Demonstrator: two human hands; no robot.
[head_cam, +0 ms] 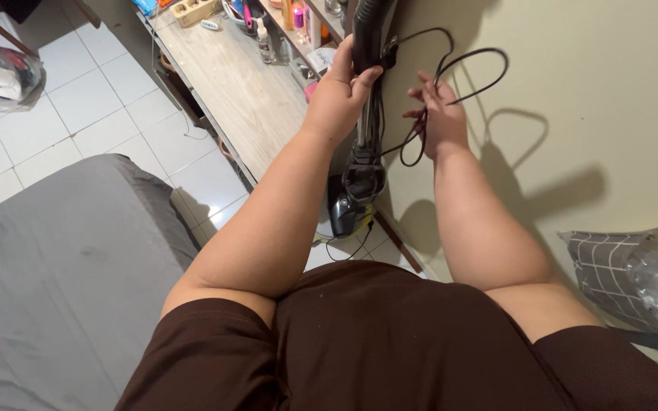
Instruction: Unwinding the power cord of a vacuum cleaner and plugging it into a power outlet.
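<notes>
Both my hands on the upright vacuum cleaner (362, 164) and its cord (451, 72), standing against the wall.

Bed (55, 259) nearest, at my left. My left hand (338, 95) has its fingers (365, 76) clenched round the black handle. My right hand (441, 114) grips the looped black cord, fingers half curled. Desk (245, 91) with bottles lies beyond.

Bare arms, dark brown short-sleeved shirt (390, 342) with stitched sleeve hems
</notes>
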